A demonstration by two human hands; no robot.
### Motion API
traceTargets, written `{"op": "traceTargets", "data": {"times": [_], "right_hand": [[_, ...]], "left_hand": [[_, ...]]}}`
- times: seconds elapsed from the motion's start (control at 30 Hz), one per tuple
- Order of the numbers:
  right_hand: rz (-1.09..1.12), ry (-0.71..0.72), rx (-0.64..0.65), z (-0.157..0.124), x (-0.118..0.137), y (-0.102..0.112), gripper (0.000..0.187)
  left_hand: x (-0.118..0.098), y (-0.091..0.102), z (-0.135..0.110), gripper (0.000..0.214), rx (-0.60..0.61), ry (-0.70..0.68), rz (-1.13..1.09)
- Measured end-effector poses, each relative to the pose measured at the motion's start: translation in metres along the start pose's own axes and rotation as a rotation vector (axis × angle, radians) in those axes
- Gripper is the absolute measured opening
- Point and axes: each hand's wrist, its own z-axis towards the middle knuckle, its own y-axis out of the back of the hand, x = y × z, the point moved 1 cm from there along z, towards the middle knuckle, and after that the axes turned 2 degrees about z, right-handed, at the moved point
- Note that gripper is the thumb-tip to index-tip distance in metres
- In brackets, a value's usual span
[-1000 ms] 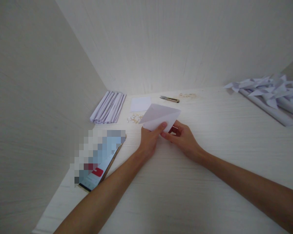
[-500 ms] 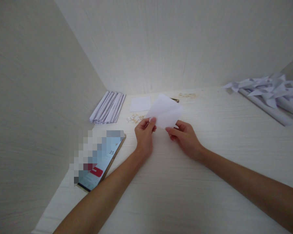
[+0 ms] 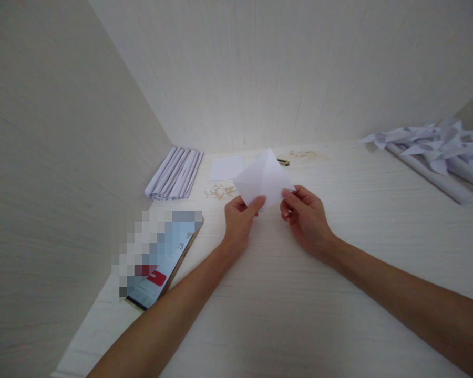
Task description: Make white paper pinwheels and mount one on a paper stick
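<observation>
A square sheet of white paper [image 3: 260, 176] with a faint crease is held up above the table, one corner pointing away from me. My left hand [image 3: 240, 218] pinches its near lower edge, thumb on top. The right-hand corner is between the thumb and fingers of my right hand [image 3: 305, 215]. Behind the sheet, on the table, lie a flat stack of white paper squares [image 3: 227, 168] and a small pile of short pale sticks with white ends [image 3: 220, 191]. A dark, slim tool [image 3: 284, 162] is partly hidden by the sheet.
Rolled white paper tubes [image 3: 175, 173] lie in a bundle at the left wall. Several paper pinwheels on tubes [image 3: 437, 149] are heaped at the right. A phone [image 3: 169, 262], partly blurred out, rests beside my left forearm. Small pale bits [image 3: 302, 154] lie near the back wall.
The sheet has turned so one corner points away, and its crease shows more. My left thumb has shifted right along the near edge; my right hand has moved up and right to the side corner.
</observation>
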Motion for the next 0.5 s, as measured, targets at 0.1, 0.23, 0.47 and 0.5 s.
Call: {"op": "traceTargets", "data": {"times": [0.1, 0.23, 0.47, 0.5], "right_hand": [[-0.033, -0.011, 0.007, -0.001, 0.001, 0.000, 0.021], [-0.058, 0.001, -0.016, -0.001, 0.001, 0.001, 0.021], [-0.102, -0.036, 0.023, -0.001, 0.000, 0.000, 0.025], [-0.124, -0.041, 0.057, -0.002, 0.000, -0.001, 0.024]], "left_hand": [[0.000, 0.000, 0.000, 0.014, -0.018, 0.003, -0.070], [-0.002, -0.001, -0.001, 0.018, 0.019, 0.068, -0.105], [-0.009, -0.005, -0.006, 0.032, 0.025, 0.040, -0.165], [-0.010, -0.005, -0.007, 0.032, 0.013, 0.036, -0.184]]}}
